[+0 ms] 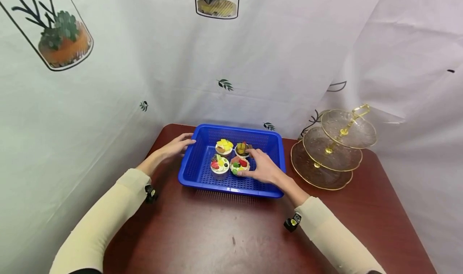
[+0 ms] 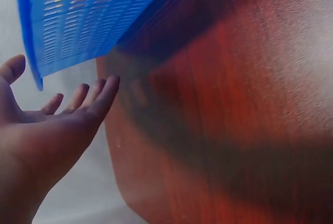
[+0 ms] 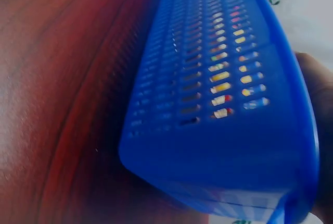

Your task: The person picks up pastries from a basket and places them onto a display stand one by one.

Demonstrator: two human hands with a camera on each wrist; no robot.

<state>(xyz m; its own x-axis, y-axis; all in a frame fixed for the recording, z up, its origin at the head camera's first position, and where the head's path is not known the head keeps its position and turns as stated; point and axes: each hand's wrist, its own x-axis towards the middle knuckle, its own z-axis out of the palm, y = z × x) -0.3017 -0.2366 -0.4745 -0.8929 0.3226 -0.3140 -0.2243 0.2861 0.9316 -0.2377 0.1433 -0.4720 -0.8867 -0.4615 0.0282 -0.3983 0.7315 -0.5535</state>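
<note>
A blue plastic basket holds several small cupcakes with fruit toppings. At the back left stands a cupcake with yellow chunks, and a darker one is beside it. In front are a strawberry-topped white cup and a cupcake with red and green fruit. My right hand reaches over the right part of the basket, thumb and fingers spread around the front right cupcake; contact is unclear. My left hand is at the basket's left rim, its fingers loosely extended in the left wrist view.
A three-tier clear cake stand with gold rims and a gold handle stands right of the basket. The dark red table extends toward me. White patterned fabric hangs behind and along the sides.
</note>
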